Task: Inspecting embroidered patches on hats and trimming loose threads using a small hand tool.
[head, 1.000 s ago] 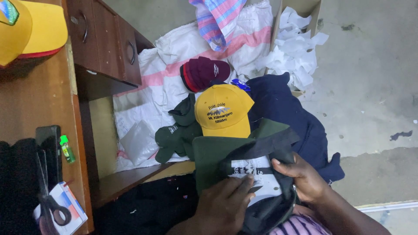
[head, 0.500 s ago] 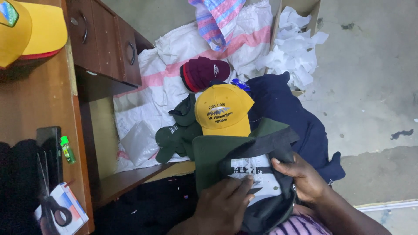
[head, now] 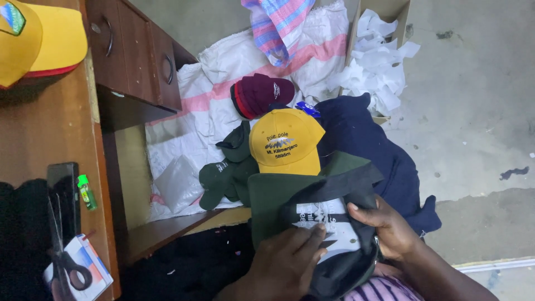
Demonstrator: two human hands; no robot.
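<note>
Little change over the last second: left hand still presses flat on the white patch of the dark cap, right hand gripping its edge, below the yellow cap.

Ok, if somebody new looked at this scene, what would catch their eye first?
Probably the bright yellow peaked cap sitting in the middle on a heap of dark green and navy cloth. Just below it, the left hand and right hand press on a dark green cap with a white printed patch. Another yellow cap lies on the brown wooden desk at top left.
</note>
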